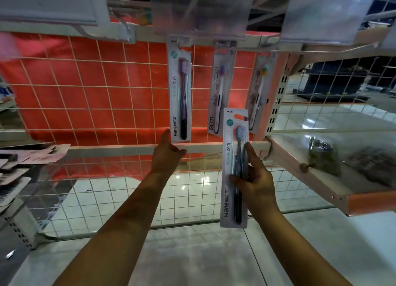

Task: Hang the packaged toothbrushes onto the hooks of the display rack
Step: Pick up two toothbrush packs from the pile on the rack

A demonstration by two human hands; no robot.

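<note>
Right hand (255, 185) grips a toothbrush pack (234, 168) — the hanging step. Left hand (168, 155), fingers loosely out, touches a hung pack (180, 93). Next — lift it up onto a hook above.

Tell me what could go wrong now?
The right hand grips the blue toothbrush pack low down, so its hang hole may wobble and miss a hook. The left hand reaches up near the hanging purple toothbrush pack and might nudge it off.
</note>
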